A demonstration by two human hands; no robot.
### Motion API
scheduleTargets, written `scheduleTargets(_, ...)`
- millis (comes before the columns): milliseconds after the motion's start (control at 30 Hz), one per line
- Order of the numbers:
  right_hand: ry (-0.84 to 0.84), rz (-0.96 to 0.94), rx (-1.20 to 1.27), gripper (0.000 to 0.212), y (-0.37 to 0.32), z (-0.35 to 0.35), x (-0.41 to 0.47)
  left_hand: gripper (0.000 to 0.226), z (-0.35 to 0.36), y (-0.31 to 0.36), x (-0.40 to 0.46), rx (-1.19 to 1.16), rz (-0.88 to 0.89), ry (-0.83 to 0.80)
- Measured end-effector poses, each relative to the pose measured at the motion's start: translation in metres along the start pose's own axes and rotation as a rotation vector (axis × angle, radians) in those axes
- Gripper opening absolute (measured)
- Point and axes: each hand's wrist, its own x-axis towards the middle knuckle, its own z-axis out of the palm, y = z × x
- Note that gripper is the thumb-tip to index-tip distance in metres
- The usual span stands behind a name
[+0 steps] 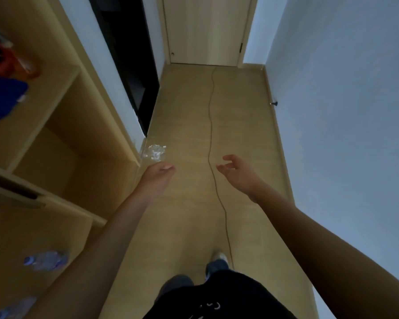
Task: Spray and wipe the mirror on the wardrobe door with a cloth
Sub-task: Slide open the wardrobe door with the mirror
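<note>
Mirror: not identifiable in the head view; no reflective wardrobe door can be picked out, and neither spray bottle nor cloth can be told for certain.

Left hand (158, 173): empty, fingers loosely together, held over the floor (184, 116) near centre.

Right hand (234, 172): empty, fingers spread and curled, just beside the left at 3 o'clock.

Cable (211, 125): thin, dark, running from 12 o'clock down to the shoe (219, 257) at 6 o'clock. Likely hazard: a step forward could snag it and cause a trip.

White debris (156, 152): scattered at the shelf corner, 11 o'clock of the left hand; nature unclear, possibly slippery underfoot.

Shelving unit (62, 139): at 9 o'clock, cut off by the frame edge. Holds a blue item (5, 100), an orange item (2, 63) and plastic bottles (45, 261), all blurred; whether any is the sprayer or cloth cannot be told.

Dark opening (129, 65): at 11 o'clock, contents hidden.
</note>
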Motion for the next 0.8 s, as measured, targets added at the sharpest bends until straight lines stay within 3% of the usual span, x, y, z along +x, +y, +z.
scheduleTargets(167,-0.091,-0.058,-0.059,0.049,-0.043,-0.017,0.083,0.014,-0.002,0.029,0.052,-0.028,-0.037,0.117)
scheduleTargets(467,-0.236,-0.190,-0.123,0.046,-0.132,0.016,0.207,0.010,-0.058,0.057,0.136,-0.090,-0.121,0.319)
scheduleTargets(667,-0.341,-0.317,-0.217,0.048,-0.199,0.052,0.248,0.005,-0.107,0.064,0.151,-0.105,-0.142,0.476)
scheduleTargets(800,-0.501,-0.424,-0.274,0.048,-0.237,0.086,0.249,0.013,-0.132,0.056,0.137,-0.155,-0.188,0.592)
